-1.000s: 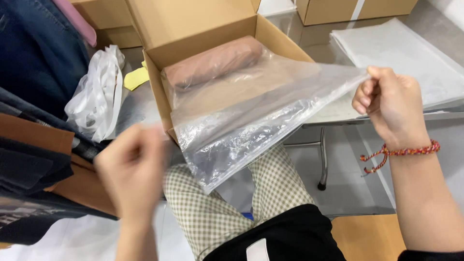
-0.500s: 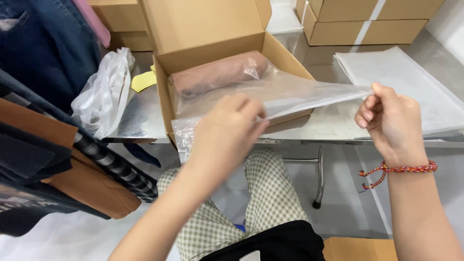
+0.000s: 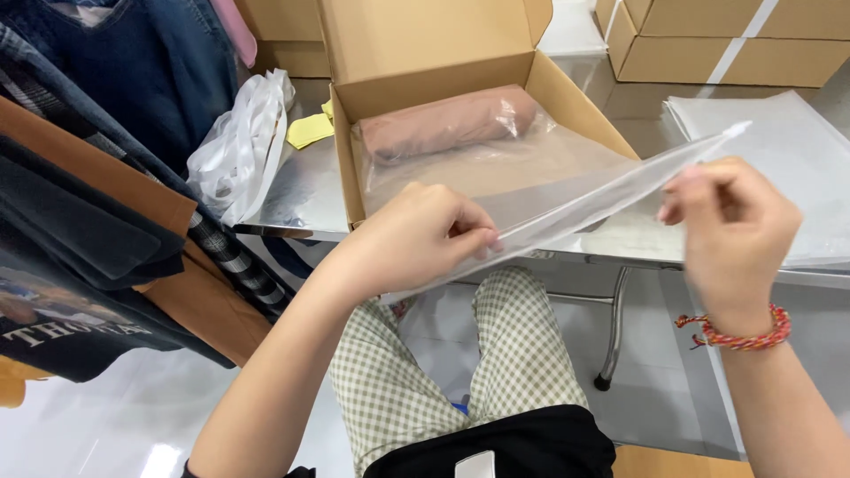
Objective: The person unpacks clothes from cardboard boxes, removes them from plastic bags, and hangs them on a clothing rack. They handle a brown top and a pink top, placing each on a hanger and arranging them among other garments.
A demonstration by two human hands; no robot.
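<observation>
Garment rack: on our left hang dark and brown clothes (image 3: 97, 221), crowding the near-left corner of the worktop (image 3: 301, 190).
Worktop: a steel surface, carrying everything past our knees.
Cardboard box: an open carton (image 3: 443, 53) stands on the worktop straight ahead, lid flap upright, with a rolled brown garment (image 3: 452, 124) in clear film lying across its far end.
Bag stack: a flat pile of clear bags (image 3: 788, 150) lies on the worktop to the right, under and beyond our right hand.
Far cartons: more closed cardboard boxes (image 3: 735, 44) stand at the back right.
White bag: a crumpled white plastic bag (image 3: 243, 146) sits left of the open carton, a yellow scrap (image 3: 310, 130) just beside it.
Clear bag, axis: we hold a clear plastic bag (image 3: 584, 199) stretched taut in the air, in front of the carton's near wall; its long axis climbs from lower left to upper right, the far corner pointing up right.
Left hand: our left hand (image 3: 416, 239) comes in knuckles up, fingers (image 3: 474, 239) pinched shut on the bag's lower left edge.
Right hand: our right hand (image 3: 730, 230), red cord bracelet (image 3: 739, 332) at the wrist, curls its fingers (image 3: 682, 199) closed on the bag's upper right edge.
In the way: nothing lies between the two hands but the bag; our checked trousers (image 3: 522, 354) show below it.
</observation>
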